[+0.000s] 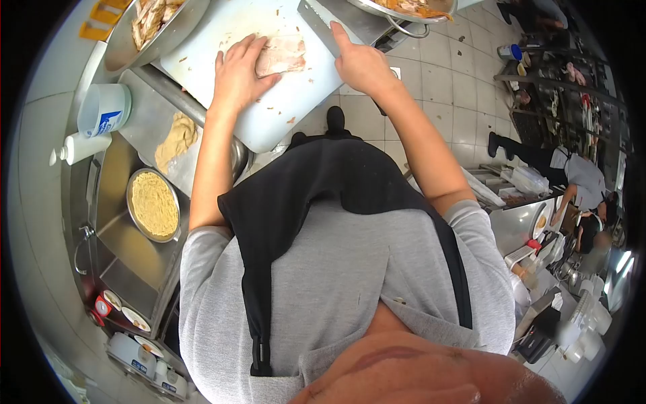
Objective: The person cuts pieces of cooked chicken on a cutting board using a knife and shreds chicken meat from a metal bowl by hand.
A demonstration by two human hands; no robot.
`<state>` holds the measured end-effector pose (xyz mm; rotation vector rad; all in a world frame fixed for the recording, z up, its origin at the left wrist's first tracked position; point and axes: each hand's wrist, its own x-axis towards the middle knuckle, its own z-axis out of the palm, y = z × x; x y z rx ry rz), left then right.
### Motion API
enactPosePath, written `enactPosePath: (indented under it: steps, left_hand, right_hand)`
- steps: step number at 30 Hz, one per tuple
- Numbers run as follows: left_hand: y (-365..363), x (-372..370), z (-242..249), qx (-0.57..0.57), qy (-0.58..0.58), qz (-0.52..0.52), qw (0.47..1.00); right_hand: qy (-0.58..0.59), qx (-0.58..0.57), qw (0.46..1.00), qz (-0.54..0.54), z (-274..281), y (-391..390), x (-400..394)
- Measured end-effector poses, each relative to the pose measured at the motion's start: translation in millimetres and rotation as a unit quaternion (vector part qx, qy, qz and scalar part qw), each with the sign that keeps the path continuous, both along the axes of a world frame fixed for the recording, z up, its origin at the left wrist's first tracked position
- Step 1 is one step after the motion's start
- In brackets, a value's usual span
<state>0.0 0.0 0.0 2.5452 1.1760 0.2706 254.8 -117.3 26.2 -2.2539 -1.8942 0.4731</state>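
One view only, head cam, fisheye, looking straight down the person's own torso.

Both hands on a white cutting board (222, 34) that overhangs the steel counter (145, 121) edge. Left hand (237, 74) lies flat, fingers spread, pressing down on a slab of pale cooked meat (282, 55) mid-board; not clenched, just pinning it. Right hand (360, 64) is closed around the handle of a cleaver (319, 23), index finger stretched along the blade's spine, blade just right of the meat. Scraps scattered on the board.

Surface: steel bowl (134, 40) of cut meat at the board's top left corner, a second steel pan (404, 10) top right, partly cut off. On the counter: white plastic tub (104, 109), white squeeze bottle (81, 147), crumpled tan cloth (176, 138), round metal dish of yellow crumbs (154, 204). Small white bowls (138, 350) stacked lower left.

Room: pale tiled floor (444, 74), commercial kitchen. Another person (572, 175) in grey top and dark apron bends over a steel station at right, well apart. Racks along the far right, too blurred to read.
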Motion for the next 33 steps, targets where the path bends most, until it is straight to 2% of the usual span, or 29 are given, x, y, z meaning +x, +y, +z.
enactPosePath:
  steps: [2, 6, 9, 11, 15, 17, 19, 25, 29, 32, 33]
  left_hand:
    - [0, 2, -2, 0.089, -0.046, -0.052, 0.994]
    - [4, 17, -2, 0.079, -0.024, -0.078, 0.994]
    - [-7, 22, 1, 0.075, 0.028, -0.021, 0.997]
    - [-27, 26, -1, 0.051, 0.036, 0.130, 0.990]
    - [-47, 22, 0, 0.024, 0.031, 0.194, 0.980]
    - [-49, 9, -9, 0.114, -0.043, 0.232, 0.965]
    - [-49, -13, -5, 0.127, -0.039, 0.246, 0.960]
    - [-40, -30, 1, -0.015, -0.084, 0.259, 0.962]
    - [-36, -3, -2, 0.000, -0.098, 0.251, 0.963]
    - [-37, 14, -4, 0.121, -0.077, 0.168, 0.975]
    - [-39, 19, -5, 0.121, -0.080, 0.168, 0.975]
  right_hand:
    - [0.008, 0.009, 1.000, 0.003, 4, 1, -2]
    - [-0.012, -0.013, 1.000, 0.015, 9, 9, -4]
    - [-0.008, -0.023, 0.998, 0.055, 7, 17, 4]
    - [-0.009, -0.026, 0.995, 0.092, 6, 21, 11]
    - [-0.012, -0.042, 0.991, 0.127, 8, 27, 19]
    - [-0.021, -0.031, 0.990, 0.135, 7, 29, 25]
    - [-0.015, -0.031, 0.989, 0.147, 5, 31, 32]
    - [-0.013, -0.007, 0.984, 0.178, -1, 35, 41]
    - [-0.024, -0.026, 0.983, 0.178, 3, 37, 40]
    - [-0.025, -0.027, 0.983, 0.181, 0, 34, 38]
    - [-0.030, -0.025, 0.982, 0.185, 0, 34, 37]
